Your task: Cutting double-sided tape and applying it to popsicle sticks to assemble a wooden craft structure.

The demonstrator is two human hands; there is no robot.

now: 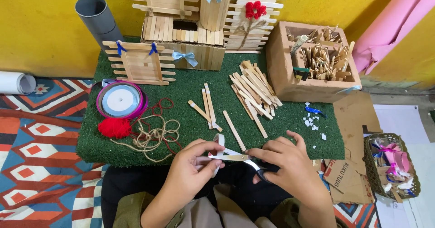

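My left hand (192, 167) pinches a strip of white tape (219, 148) just above my lap. My right hand (285, 164) grips a pair of scissors (240, 158) with dark handles, and the blades are closed over the white strip. Both hands sit at the near edge of a green turf mat (190, 81). Loose ice-cream sticks (208, 105) lie on the mat just beyond my hands, with a larger pile of ice-cream sticks (253, 90) to the right.
A stick-built house model (204, 19) and small stick fence (140, 62) stand at the back. A ribbon spool (121, 100), red yarn ball (114, 127) and twine (152, 137) lie left. A cardboard box (312, 60) of sticks and a wicker basket (392, 164) sit right.
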